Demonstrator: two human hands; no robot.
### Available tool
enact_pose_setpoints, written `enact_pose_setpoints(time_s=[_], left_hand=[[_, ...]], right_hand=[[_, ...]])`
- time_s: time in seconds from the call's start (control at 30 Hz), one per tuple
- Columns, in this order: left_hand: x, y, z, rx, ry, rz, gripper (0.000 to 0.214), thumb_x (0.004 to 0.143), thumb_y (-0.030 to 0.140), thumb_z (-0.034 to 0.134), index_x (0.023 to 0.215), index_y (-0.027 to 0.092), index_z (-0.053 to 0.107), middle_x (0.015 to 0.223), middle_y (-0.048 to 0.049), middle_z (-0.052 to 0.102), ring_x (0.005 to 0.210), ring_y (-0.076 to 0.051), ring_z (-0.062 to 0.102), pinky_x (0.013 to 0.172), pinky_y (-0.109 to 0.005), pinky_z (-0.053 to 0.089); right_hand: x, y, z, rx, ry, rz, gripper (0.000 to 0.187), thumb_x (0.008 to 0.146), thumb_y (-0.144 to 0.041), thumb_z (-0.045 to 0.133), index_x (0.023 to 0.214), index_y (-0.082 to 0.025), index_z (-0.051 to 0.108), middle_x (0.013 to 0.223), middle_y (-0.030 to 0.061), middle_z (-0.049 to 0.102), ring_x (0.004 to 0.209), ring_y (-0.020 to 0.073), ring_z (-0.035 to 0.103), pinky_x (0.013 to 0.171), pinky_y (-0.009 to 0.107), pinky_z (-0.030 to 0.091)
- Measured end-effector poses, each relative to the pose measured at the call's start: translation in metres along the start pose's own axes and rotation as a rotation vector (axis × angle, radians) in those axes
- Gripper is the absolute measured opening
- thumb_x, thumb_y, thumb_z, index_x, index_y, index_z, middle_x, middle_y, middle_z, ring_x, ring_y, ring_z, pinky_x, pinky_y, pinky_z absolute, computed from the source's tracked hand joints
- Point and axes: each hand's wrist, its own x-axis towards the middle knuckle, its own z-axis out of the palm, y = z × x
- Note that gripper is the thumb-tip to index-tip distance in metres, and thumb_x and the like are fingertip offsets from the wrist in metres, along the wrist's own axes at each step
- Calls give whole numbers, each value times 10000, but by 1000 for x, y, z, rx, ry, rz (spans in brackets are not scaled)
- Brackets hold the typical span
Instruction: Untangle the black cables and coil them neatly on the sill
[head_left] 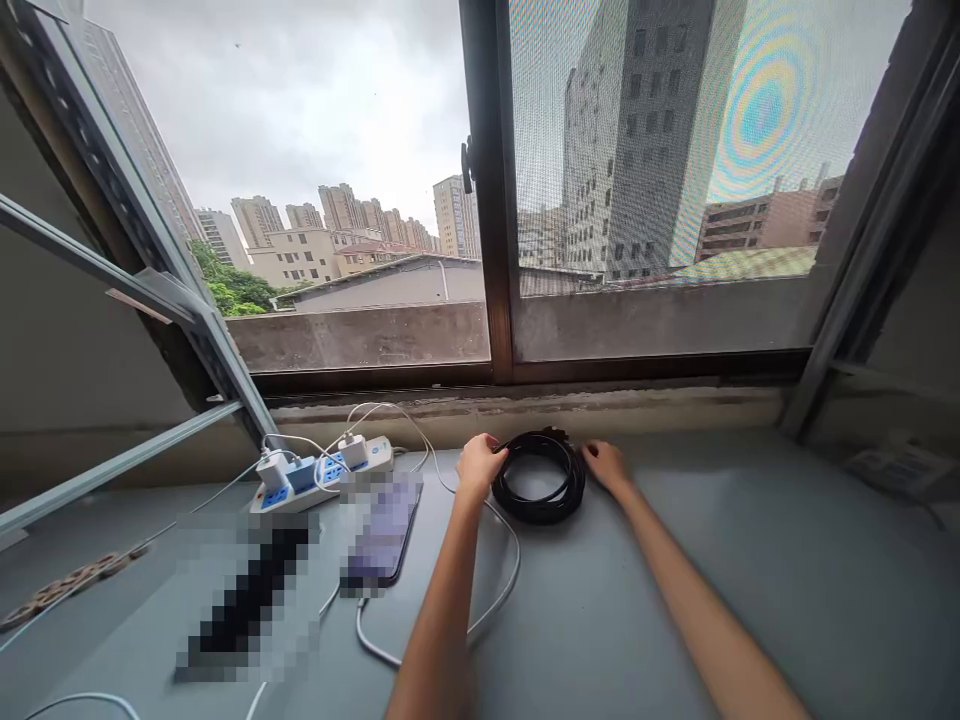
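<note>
A coil of black cable (540, 478) lies on the grey sill surface (675, 560) just below the window. My left hand (478, 464) grips the coil's left edge, fingers curled round the loops. At the right edge of the coil rests my right hand (606, 466), its fingers bent against the cable. Both forearms reach in from the bottom of the view.
A white and blue power strip (319, 474) with white chargers plugged in sits to the left. A phone (384, 535) lies beside it, joined to a white cable (491, 600) that loops under my left arm. The window frame (491, 200) stands behind.
</note>
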Motion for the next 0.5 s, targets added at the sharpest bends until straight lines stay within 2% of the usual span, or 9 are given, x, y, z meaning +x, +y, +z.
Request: enact_pose_setpoints(time_s=[0.13, 0.3, 0.4, 0.5], left_hand=[[-1, -2, 0, 27, -25, -17, 277, 832, 319, 642, 1082, 206, 612, 1179, -81, 594, 1086, -253, 566, 868, -308, 437], [0, -7, 1, 87, -105, -61, 555, 747, 404, 733, 1192, 151, 518, 1292, -179, 490, 1251, -315, 415, 955, -362, 395], [0, -9, 3, 115, -140, -63, 504, 769, 410, 710, 1163, 158, 521, 1273, -169, 509, 1281, -341, 367, 996, -419, 359], [0, -9, 6, 127, -158, -37, 432, 812, 365, 683, 1146, 138, 531, 1247, -159, 524, 1216, -309, 444, 983, -411, 384]], right_hand=[[0, 1, 0, 31, -7, 4, 303, 922, -361, 547, 1146, -160, 585, 1147, 80, 597, 985, 193, 599, 848, 405, 513], [1, 2, -3, 110, -36, 9, 305, 921, -360, 549, 1149, -161, 584, 1159, 80, 592, 998, 198, 595, 855, 409, 510], [5, 2, -11, 178, -80, 32, 310, 923, -371, 544, 1143, -157, 585, 1148, 81, 596, 992, 197, 597, 853, 409, 509], [6, -2, -25, 275, -172, 26, 365, 939, -427, 498, 1169, -154, 574, 1090, 78, 626, 906, 175, 627, 806, 384, 527]])
